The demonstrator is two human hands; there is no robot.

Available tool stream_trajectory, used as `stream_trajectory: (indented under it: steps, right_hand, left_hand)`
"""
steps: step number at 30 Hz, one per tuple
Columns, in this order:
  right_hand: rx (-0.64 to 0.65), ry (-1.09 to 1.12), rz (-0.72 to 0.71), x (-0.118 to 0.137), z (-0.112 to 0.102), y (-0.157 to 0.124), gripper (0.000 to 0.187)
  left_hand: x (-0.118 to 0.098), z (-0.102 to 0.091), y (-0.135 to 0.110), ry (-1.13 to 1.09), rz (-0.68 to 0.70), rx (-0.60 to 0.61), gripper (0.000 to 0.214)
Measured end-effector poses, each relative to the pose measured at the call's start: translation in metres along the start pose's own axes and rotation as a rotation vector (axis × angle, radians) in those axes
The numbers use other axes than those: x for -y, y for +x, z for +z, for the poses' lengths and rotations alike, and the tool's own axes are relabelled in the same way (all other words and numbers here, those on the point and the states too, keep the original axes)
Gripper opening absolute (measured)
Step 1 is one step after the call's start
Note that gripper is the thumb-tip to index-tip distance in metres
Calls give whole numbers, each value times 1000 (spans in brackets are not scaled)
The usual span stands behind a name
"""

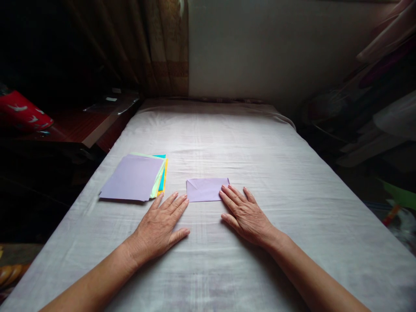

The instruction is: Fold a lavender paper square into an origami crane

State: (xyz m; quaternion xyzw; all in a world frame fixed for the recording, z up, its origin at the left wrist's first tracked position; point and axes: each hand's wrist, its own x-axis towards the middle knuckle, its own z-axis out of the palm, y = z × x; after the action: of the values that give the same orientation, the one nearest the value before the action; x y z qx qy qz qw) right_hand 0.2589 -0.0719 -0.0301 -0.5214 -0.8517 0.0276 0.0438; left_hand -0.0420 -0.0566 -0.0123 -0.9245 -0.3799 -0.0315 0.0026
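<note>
A folded sheet of purple paper [204, 190] lies flat on the cloth-covered surface, its long side running left to right. My right hand [245, 214] rests with fingers stretched over the sheet's right end. Just left of the sheet, my left hand [162, 225] lies flat on the cloth, fingers extended and thumb apart; its fingertips come close to the sheet's lower left corner. Beyond the left hand sits a stack of coloured paper [133, 177], purple on top, with green, blue and orange edges showing at its right side.
A pale cloth [208, 134] covers the broad surface. At the left stands a dark wooden table [81, 125] bearing a red patterned item [24, 110] and a clear plastic packet [113, 102]. A curtain [165, 47] and a wall [253, 52] close off the far side.
</note>
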Motion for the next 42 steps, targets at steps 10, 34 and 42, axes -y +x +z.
stream_trajectory:
  steps: [10, 34, 42]
  right_hand:
    - [-41, 34, -9, 0, 0, 1, 57]
    - [-488, 211, -169, 18, -3, 15, 23]
    - [-405, 333, -109, 6, 1, 1, 33]
  left_hand:
    - [14, -24, 51, 99, 136, -198, 26]
    - [-15, -20, 48, -65, 154, -274, 60]
    - [-11, -3, 48, -167, 170, -147, 32]
